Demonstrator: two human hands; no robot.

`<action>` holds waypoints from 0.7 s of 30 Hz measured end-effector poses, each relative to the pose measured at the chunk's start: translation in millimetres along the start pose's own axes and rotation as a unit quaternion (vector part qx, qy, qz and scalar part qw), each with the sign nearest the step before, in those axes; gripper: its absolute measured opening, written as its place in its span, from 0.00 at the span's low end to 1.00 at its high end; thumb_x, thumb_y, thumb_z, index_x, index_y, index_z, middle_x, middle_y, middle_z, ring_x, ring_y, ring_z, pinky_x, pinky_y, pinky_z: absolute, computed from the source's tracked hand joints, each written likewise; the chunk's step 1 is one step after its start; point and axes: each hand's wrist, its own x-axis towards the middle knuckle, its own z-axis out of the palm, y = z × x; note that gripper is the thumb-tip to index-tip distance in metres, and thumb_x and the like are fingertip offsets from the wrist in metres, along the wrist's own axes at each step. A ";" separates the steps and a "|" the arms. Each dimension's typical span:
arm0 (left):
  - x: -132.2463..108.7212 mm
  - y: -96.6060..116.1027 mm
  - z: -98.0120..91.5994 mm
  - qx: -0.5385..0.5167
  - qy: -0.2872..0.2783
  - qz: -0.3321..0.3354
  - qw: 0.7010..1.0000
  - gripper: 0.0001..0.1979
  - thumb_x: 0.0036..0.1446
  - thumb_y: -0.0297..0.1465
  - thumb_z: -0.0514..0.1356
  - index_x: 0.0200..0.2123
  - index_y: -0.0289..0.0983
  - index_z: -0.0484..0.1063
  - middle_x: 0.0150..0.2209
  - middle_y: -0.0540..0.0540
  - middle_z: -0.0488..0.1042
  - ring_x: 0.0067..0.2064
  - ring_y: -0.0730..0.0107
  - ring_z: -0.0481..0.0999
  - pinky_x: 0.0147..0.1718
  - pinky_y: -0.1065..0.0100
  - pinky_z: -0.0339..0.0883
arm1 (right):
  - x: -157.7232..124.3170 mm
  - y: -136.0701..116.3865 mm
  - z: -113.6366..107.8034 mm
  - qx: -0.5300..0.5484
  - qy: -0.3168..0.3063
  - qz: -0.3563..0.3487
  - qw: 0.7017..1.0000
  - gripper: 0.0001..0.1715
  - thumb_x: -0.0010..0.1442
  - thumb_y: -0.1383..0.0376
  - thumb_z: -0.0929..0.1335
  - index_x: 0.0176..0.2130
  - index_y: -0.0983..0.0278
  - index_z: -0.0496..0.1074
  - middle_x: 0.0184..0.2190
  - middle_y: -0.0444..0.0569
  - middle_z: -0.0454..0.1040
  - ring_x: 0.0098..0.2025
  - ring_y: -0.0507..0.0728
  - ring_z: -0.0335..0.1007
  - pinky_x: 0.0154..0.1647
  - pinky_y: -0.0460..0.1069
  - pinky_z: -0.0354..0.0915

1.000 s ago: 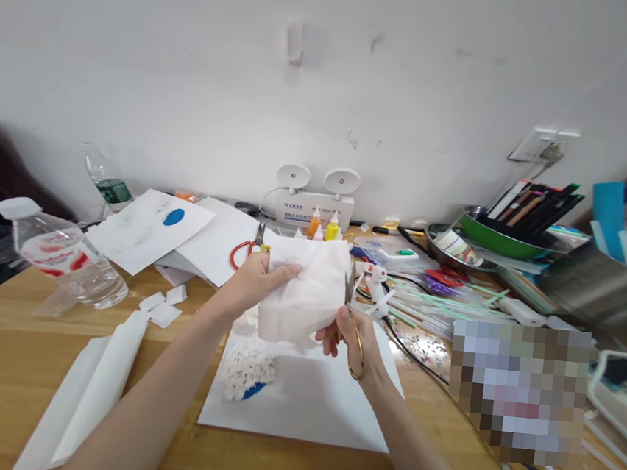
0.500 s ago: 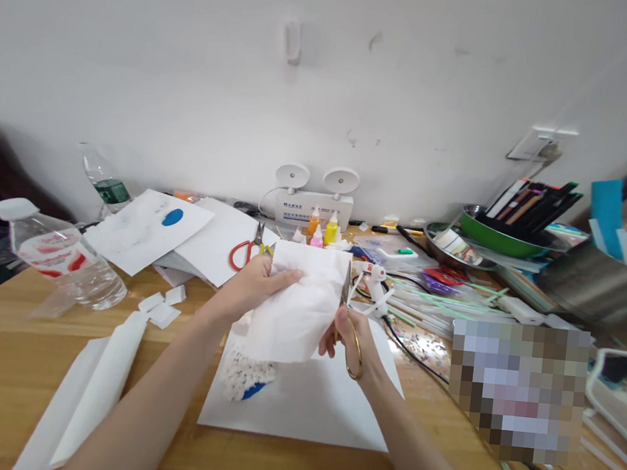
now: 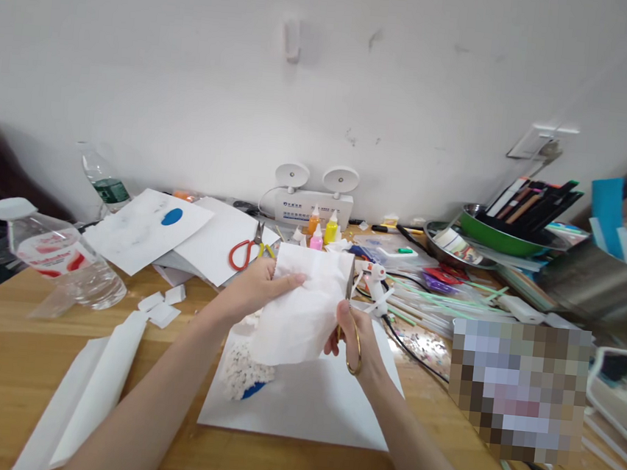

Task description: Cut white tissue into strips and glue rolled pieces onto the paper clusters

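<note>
My left hand pinches the upper left part of a white paper sheet, thumb on its front. Gold-handled scissors sit in my right hand, its fingers closed round the handles. Their blades point up along the sheet's right edge; how far they are apart I cannot tell. Beneath the held sheet, a larger white sheet lies on the table. On its left rests a clump of white crumbly pieces with a blue patch at its lower edge.
Red-handled scissors lie behind my left hand. A glue gun with a black cord is just beyond my right. At left stand a water bottle and a folded white sheet. Paint bottles and a green bowl of markers are farther back.
The held paper has shifted slightly to the right with my left hand. My right hand and the scissors have barely moved, still at the paper's right edge.
</note>
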 end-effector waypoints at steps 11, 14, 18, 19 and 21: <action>-0.3 0.0 -0.1 0.002 0.002 -0.001 1.000 0.18 0.48 0.44 0.57 0.24 0.33 0.69 0.22 0.49 0.68 0.22 0.75 0.66 0.19 0.75 0.56 | 0.6 -2.3 1.5 -0.003 0.038 0.023 0.999 0.35 0.47 0.37 0.58 0.14 0.64 0.57 0.06 0.43 0.60 0.08 0.46 0.53 0.08 0.42 0.48; 0.3 0.1 -0.2 -0.001 0.002 -0.002 1.000 0.17 0.48 0.44 0.57 0.25 0.33 0.69 0.22 0.49 0.68 0.22 0.75 0.66 0.19 0.75 0.56 | 0.1 -1.9 1.6 0.002 0.042 0.027 0.999 0.35 0.46 0.37 0.59 0.14 0.64 0.57 0.06 0.42 0.59 0.07 0.46 0.53 0.08 0.42 0.49; 1.0 0.3 -0.4 0.001 0.006 -0.001 1.000 0.17 0.48 0.44 0.58 0.25 0.33 0.69 0.22 0.49 0.69 0.23 0.75 0.66 0.19 0.75 0.56 | 0.5 -2.4 1.4 -0.006 0.047 0.041 0.998 0.35 0.45 0.36 0.59 0.14 0.63 0.56 0.05 0.41 0.58 0.07 0.46 0.52 0.07 0.42 0.46; 1.1 0.4 -0.5 0.001 0.005 -0.002 1.000 0.17 0.48 0.44 0.58 0.26 0.33 0.69 0.23 0.49 0.69 0.23 0.74 0.66 0.19 0.75 0.57 | 0.7 -2.2 1.3 -0.009 0.050 0.043 0.998 0.35 0.45 0.36 0.59 0.14 0.63 0.56 0.04 0.41 0.58 0.07 0.46 0.52 0.07 0.42 0.46; 1.2 0.4 -0.7 0.000 0.000 -0.002 1.000 0.17 0.48 0.44 0.57 0.27 0.33 0.70 0.24 0.48 0.70 0.25 0.73 0.68 0.20 0.74 0.58 | 1.0 -1.3 1.0 -0.013 0.055 0.047 0.997 0.35 0.44 0.35 0.59 0.14 0.63 0.56 0.04 0.41 0.57 0.06 0.46 0.52 0.06 0.41 0.45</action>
